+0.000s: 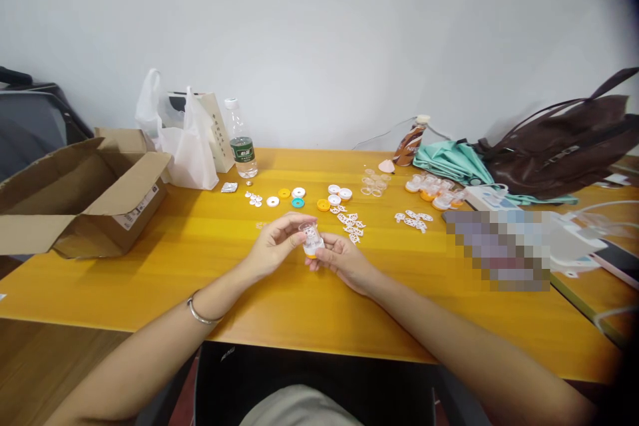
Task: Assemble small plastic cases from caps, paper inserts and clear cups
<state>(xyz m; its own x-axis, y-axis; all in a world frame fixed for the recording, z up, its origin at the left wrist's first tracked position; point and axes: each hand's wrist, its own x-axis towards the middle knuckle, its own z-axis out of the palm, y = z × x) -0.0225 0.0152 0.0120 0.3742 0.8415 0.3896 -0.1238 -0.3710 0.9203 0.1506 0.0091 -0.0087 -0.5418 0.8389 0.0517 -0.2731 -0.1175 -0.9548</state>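
Plastic piece (313, 244), long axis tilted, clear end (310, 231) up.

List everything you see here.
table: one, yellow, centre
cardboard box: one, brown, left
plastic bag: one, white, left
printed package: one, beige, left
water bottle: one, clear, left
foil packet: one, silver, left
tiny parts: several, white, left
discs: about eight, orange, white, teal, middle
lattice pieces: several, white, right
round pieces: several, clear, right
cups: several, clear, orange, right
cone: one, pink, right
drink bottle: one, brown, right
cloth: one, teal, right
handbag: one, brown, right
electrical items: several, white, right
held piece: one, clear, white, orange, centre
bracelet: one, silver, left wrist
left grip: one, bare, holding piece
right grip: one, bare, holding piece
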